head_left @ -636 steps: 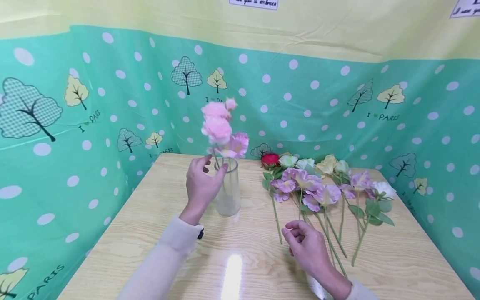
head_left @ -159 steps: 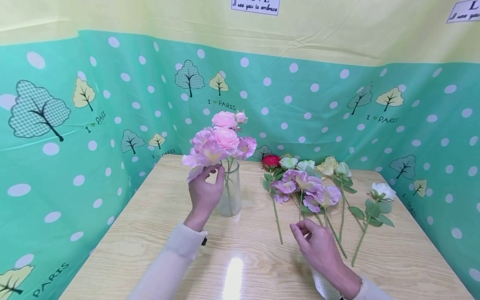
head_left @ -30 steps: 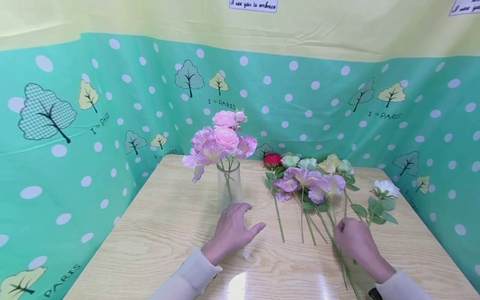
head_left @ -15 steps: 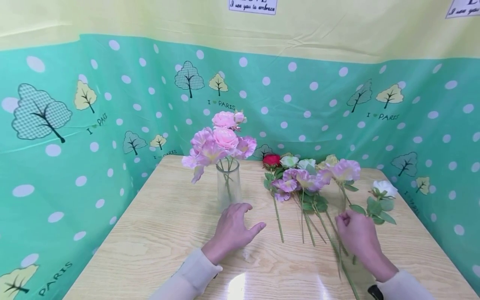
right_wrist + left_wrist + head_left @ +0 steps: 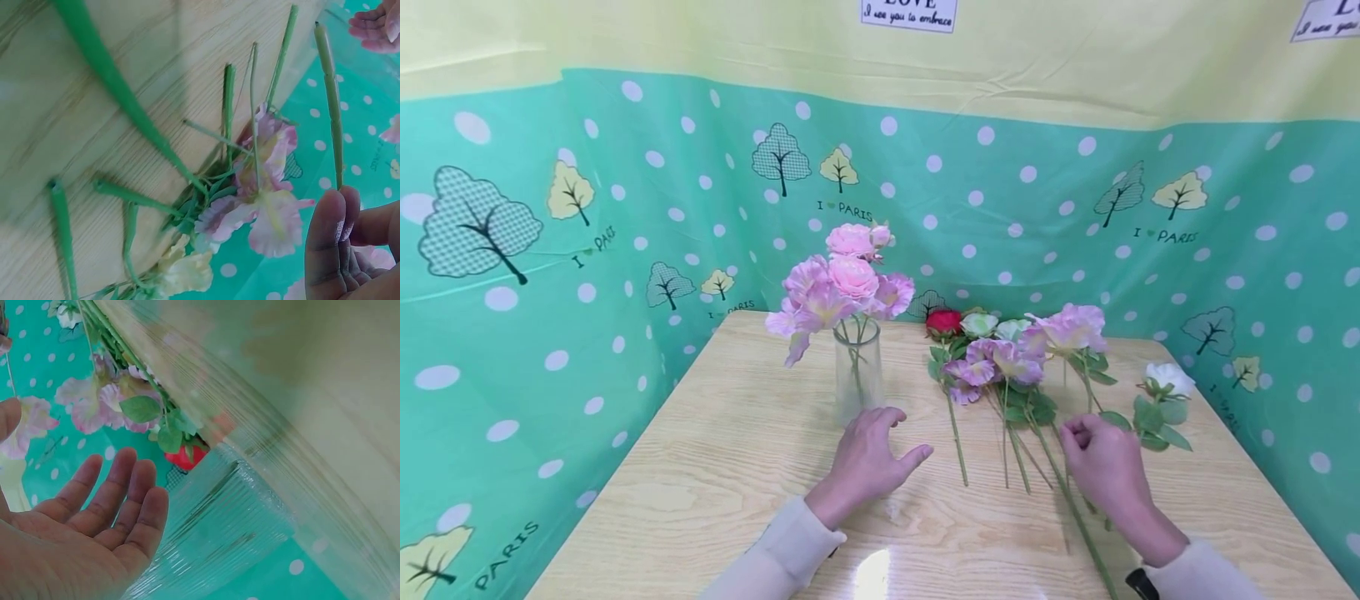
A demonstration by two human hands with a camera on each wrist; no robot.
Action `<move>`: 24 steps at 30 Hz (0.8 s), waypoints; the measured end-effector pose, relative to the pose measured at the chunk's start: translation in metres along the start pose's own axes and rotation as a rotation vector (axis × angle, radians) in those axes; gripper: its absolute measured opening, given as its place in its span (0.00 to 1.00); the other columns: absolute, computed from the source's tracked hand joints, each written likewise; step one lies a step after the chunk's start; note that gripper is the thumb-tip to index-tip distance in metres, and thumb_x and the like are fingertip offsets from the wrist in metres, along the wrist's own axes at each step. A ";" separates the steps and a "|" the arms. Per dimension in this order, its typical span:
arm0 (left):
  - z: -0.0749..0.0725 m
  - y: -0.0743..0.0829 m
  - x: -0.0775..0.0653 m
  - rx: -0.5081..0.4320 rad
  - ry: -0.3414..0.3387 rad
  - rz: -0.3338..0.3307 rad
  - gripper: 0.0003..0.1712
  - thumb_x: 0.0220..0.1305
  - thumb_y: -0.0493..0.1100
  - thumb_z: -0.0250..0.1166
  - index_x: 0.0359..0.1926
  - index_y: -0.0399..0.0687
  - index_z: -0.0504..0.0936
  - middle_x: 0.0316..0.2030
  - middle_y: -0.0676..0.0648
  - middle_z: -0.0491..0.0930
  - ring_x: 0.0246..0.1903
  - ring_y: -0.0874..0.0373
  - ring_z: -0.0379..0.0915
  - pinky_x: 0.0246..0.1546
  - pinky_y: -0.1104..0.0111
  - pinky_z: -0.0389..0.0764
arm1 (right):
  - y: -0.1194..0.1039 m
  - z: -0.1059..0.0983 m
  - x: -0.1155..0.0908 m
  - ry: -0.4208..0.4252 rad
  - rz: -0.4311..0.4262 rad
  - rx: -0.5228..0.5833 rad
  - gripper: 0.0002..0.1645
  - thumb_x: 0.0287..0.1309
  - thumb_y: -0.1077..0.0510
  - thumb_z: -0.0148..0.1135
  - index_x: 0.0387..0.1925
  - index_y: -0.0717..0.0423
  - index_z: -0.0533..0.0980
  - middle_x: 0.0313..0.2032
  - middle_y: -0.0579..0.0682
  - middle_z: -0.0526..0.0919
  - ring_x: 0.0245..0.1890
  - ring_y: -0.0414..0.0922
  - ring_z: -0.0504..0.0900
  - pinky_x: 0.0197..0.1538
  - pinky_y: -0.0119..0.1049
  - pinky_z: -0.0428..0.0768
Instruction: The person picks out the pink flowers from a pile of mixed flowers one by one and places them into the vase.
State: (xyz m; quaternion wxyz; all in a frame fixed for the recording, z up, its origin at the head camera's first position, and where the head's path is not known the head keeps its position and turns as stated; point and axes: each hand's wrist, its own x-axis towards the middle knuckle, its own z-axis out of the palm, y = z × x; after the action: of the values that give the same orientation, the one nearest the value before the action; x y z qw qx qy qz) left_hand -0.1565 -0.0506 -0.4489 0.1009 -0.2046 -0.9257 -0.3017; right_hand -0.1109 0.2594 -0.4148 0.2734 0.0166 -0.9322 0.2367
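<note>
One purple flower (image 5: pixel 1072 327) | long axis fore-and-aft, bloom toward curtain (image 5: pixel 977 217) | right fingers (image 5: pixel 327 232) pinch stem (image 5: pixel 333 115) (left fingers (image 5: pixel 115 485) loosely spread)

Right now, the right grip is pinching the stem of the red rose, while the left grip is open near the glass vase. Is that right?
Not quite: the flower is wrong. The head view shows the right grip pinching the stem of a purple flower; the red rose lies on the table. The left grip is indeed open near the glass vase.
</note>
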 end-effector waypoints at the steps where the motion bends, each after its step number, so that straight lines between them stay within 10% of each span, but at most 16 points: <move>1: 0.000 0.000 0.000 -0.001 -0.001 -0.002 0.37 0.56 0.70 0.61 0.55 0.48 0.75 0.51 0.49 0.78 0.54 0.51 0.71 0.56 0.55 0.70 | -0.001 0.001 0.000 0.007 -0.009 0.004 0.03 0.51 0.66 0.66 0.26 0.63 0.79 0.17 0.48 0.79 0.13 0.36 0.72 0.13 0.25 0.70; 24: 0.000 0.003 -0.001 -0.049 0.006 -0.019 0.36 0.56 0.70 0.61 0.54 0.48 0.76 0.48 0.49 0.79 0.51 0.53 0.72 0.53 0.56 0.71 | -0.028 0.018 -0.007 -0.046 -0.021 0.114 0.04 0.50 0.67 0.69 0.26 0.60 0.80 0.17 0.45 0.79 0.14 0.32 0.72 0.15 0.24 0.72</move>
State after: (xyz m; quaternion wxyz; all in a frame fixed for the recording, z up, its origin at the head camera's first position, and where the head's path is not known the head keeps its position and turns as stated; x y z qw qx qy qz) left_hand -0.1541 -0.0482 -0.4478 0.0955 -0.1973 -0.9197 -0.3256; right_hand -0.1095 0.2258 -0.4194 0.2530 0.0476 -0.9229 0.2862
